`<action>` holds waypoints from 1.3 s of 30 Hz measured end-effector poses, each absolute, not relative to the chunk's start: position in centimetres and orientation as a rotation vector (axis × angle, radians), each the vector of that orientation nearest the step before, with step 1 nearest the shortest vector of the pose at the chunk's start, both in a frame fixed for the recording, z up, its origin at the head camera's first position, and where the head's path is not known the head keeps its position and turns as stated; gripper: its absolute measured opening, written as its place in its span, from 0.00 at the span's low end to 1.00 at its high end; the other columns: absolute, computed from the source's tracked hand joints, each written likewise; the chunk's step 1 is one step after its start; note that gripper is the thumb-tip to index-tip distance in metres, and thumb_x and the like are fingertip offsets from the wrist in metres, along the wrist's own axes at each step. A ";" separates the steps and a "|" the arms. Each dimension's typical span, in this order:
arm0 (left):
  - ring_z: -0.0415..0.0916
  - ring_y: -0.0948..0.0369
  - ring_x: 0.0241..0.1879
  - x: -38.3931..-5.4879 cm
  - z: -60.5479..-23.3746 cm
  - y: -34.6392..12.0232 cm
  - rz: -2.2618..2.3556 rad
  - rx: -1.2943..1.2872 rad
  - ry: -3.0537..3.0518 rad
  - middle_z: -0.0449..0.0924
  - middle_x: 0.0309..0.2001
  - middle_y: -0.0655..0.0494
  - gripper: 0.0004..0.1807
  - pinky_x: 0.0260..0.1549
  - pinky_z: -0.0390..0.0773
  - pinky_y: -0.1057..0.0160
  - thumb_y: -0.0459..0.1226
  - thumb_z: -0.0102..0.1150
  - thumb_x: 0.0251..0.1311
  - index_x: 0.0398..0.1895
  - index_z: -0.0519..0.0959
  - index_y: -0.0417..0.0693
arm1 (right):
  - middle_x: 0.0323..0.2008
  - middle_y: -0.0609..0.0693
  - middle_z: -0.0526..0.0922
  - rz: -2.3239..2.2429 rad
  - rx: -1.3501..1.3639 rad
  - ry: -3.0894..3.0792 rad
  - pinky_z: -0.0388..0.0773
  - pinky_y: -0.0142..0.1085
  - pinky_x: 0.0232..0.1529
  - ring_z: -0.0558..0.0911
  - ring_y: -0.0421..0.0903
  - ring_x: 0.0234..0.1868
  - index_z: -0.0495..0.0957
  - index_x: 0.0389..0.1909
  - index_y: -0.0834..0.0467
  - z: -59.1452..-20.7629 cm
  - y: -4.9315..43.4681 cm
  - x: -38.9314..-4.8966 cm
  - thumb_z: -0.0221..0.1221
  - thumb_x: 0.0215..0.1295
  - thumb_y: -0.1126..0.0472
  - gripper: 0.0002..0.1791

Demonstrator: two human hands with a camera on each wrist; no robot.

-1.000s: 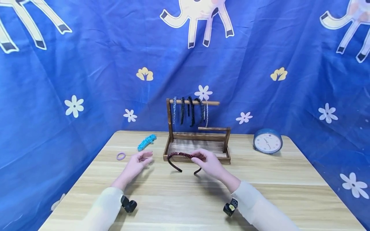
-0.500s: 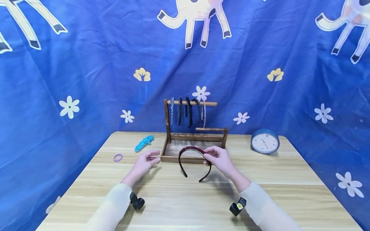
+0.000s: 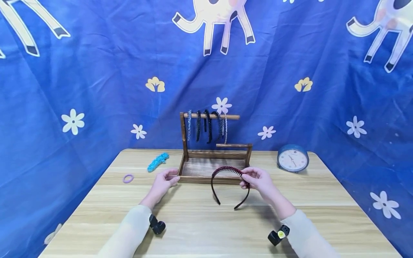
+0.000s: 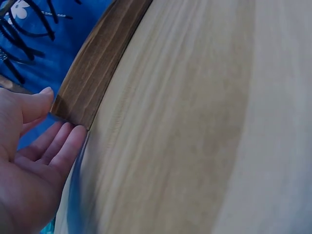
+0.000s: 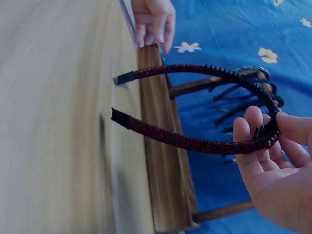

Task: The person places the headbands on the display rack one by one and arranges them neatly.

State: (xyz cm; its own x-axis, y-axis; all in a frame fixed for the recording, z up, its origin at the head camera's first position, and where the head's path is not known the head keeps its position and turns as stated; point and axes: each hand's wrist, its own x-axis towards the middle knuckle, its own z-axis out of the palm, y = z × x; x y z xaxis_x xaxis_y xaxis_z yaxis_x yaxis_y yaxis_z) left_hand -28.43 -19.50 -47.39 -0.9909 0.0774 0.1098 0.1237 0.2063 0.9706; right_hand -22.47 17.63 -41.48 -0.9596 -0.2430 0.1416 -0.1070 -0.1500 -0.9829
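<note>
My right hand [image 3: 259, 182] pinches a dark red headband [image 3: 227, 168] between thumb and fingers near one side of its curve. Small comb teeth line its inner side, and the two dark ends [image 5: 122, 117] point down toward the table. The headband is held in front of a brown wooden rack [image 3: 206, 180]. At the rack's front left corner is my left hand [image 3: 162, 184], its thumb and nearly straight fingers [image 4: 70, 146] touching the tray's end. On the rack's upper bar [image 3: 232, 117] hang several headbands [image 3: 208, 127], mostly black, one bluish and one pale.
A bundle of bright blue cord [image 3: 158, 162] and a purple ring [image 3: 128, 178] lie on the table left of the rack. A round blue clock [image 3: 293, 158] stands at the right. Blue patterned cloth [image 3: 103, 71] hangs behind the table [image 3: 200, 229].
My right hand has lifted the headband from near the tray's front and brought it to the right and nearer. My left hand has moved right, from beside the rack to its front left corner.
</note>
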 end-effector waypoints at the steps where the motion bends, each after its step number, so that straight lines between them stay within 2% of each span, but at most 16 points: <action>1: 0.76 0.51 0.46 -28.4 -47.4 -19.5 -1.938 -0.199 -2.413 0.72 0.54 0.33 0.24 0.43 0.82 0.59 0.31 0.59 0.58 0.57 0.69 0.31 | 0.33 0.58 0.78 -2.285 -0.407 1.984 0.84 0.43 0.38 0.82 0.47 0.29 0.70 0.46 0.73 -41.4 18.0 -22.4 0.57 0.61 0.71 0.14; 4: 0.76 0.53 0.44 -28.5 -47.5 -19.4 -1.915 -0.188 -2.422 0.73 0.52 0.34 0.23 0.41 0.82 0.61 0.31 0.59 0.58 0.57 0.70 0.32 | 0.33 0.54 0.79 -2.271 -0.417 2.021 0.83 0.42 0.40 0.82 0.46 0.30 0.70 0.47 0.73 -40.9 19.3 -22.3 0.57 0.61 0.71 0.15; 9: 0.76 0.57 0.43 -28.6 -47.5 -19.3 -1.912 -0.155 -2.401 0.74 0.51 0.35 0.21 0.40 0.82 0.65 0.30 0.59 0.58 0.55 0.71 0.32 | 0.32 0.55 0.81 -2.286 -0.424 2.087 0.83 0.41 0.42 0.83 0.45 0.31 0.72 0.45 0.71 -39.9 21.2 -21.8 0.58 0.61 0.69 0.13; 14: 0.76 0.56 0.43 -28.6 -47.5 -19.2 -1.964 -0.136 -2.372 0.72 0.52 0.34 0.22 0.41 0.82 0.62 0.30 0.59 0.58 0.56 0.70 0.32 | 0.31 0.52 0.82 -2.346 -0.447 2.078 0.83 0.40 0.42 0.83 0.44 0.31 0.75 0.41 0.64 -38.7 22.9 -21.6 0.57 0.62 0.69 0.08; 18: 0.77 0.56 0.43 -28.7 -47.7 -19.3 -2.002 -0.123 -2.354 0.73 0.52 0.35 0.22 0.41 0.82 0.61 0.31 0.60 0.58 0.56 0.71 0.34 | 0.31 0.51 0.82 -2.378 -0.503 2.058 0.83 0.38 0.41 0.83 0.43 0.31 0.76 0.41 0.61 -37.6 24.1 -21.7 0.56 0.63 0.70 0.07; 25: 0.76 0.54 0.44 -28.9 -48.1 -19.5 -2.034 -0.124 -2.328 0.73 0.52 0.36 0.22 0.41 0.82 0.60 0.31 0.60 0.58 0.56 0.71 0.35 | 0.31 0.52 0.83 -2.421 -0.574 2.069 0.83 0.38 0.39 0.83 0.44 0.31 0.77 0.42 0.64 -35.4 25.6 -22.0 0.55 0.63 0.72 0.08; 39: 0.73 0.47 0.49 -28.8 -48.4 -19.7 -2.108 -0.183 -2.328 0.70 0.54 0.35 0.24 0.46 0.80 0.58 0.31 0.58 0.60 0.59 0.67 0.35 | 0.28 0.55 0.83 -2.735 -0.507 1.968 0.83 0.35 0.36 0.84 0.45 0.27 0.77 0.39 0.67 -31.2 26.4 -24.5 0.56 0.60 0.75 0.07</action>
